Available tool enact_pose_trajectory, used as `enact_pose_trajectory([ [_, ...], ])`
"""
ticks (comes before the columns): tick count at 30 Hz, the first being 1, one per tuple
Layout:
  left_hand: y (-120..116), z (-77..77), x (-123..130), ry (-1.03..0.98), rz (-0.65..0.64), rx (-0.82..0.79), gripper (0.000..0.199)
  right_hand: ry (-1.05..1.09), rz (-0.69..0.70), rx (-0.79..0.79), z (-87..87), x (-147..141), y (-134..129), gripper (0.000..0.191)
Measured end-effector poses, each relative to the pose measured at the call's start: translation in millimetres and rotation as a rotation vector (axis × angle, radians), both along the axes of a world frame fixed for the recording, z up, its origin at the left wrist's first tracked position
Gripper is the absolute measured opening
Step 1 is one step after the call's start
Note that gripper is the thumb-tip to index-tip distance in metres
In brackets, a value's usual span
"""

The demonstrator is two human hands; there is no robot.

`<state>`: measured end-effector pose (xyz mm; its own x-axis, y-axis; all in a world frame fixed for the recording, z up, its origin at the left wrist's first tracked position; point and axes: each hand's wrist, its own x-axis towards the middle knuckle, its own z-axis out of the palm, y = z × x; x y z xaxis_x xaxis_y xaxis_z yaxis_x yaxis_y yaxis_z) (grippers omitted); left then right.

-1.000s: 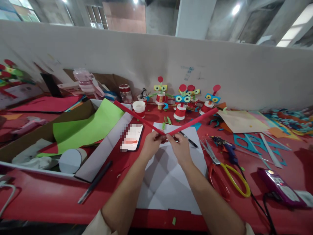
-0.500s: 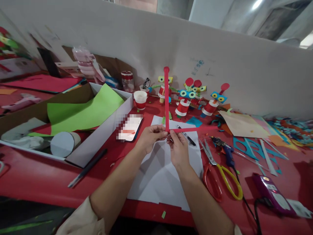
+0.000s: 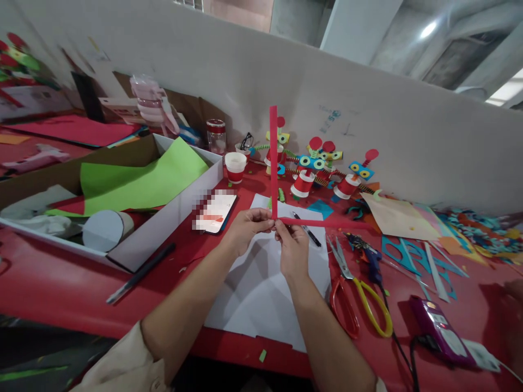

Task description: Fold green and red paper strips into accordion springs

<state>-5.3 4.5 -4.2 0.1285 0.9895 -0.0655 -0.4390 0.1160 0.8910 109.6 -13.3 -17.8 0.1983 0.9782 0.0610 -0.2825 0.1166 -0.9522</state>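
Note:
Two narrow red paper strips meet at a corner between my fingertips; one strip (image 3: 273, 158) stands upright and the other (image 3: 322, 222) reaches out to the right. My left hand (image 3: 250, 228) pinches the corner from the left. From the right, my right hand (image 3: 293, 245) pinches the same corner, its fingertips close to those of my left hand. Beneath both hands lies white paper (image 3: 261, 294), with a black pen (image 3: 309, 234) on it. Past the strips stand several cup figures, one of them a red and white cup (image 3: 303, 184) with a blue eye piece.
Scissors (image 3: 345, 272), a glue gun (image 3: 371, 258) and a purple device (image 3: 439, 329) lie to the right. At left are an open box (image 3: 163, 234) with green paper, a phone (image 3: 216, 212) and a marker (image 3: 141, 275). A person's hand shows at the right edge.
The upright strip's folded or rounded top now looks straight, and it has shifted slightly left with both hands. The view has moved a little; both hands still pinch the corner.

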Motion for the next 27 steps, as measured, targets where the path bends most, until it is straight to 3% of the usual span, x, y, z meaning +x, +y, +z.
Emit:
enact_pose_trajectory([
  [4,-1.3,3.9,-2.2,-0.005,-0.071,-0.029,0.029,-0.026,-0.04,-0.014,-0.2,2.0,0.5,0.022],
  [8,-0.4,-0.1,-0.9,-0.005,-0.001,-0.068,0.027,-0.043,-0.043,-0.045,-0.9,1.9,0.4,0.024],
  [12,0.9,-3.0,1.1,0.045,0.03,-0.008,0.026,-0.086,-0.059,-0.079,0.4,0.8,-0.6,0.024],
  [19,1.8,-6.5,5.6,0.105,0.104,0.091,0.023,0.125,0.054,-0.18,1.2,-0.1,-0.4,0.024],
  [27,1.9,-8.4,3.7,0.031,0.001,0.0,0.025,0.052,0.018,-0.159,0.7,3.1,1.4,0.024],
])
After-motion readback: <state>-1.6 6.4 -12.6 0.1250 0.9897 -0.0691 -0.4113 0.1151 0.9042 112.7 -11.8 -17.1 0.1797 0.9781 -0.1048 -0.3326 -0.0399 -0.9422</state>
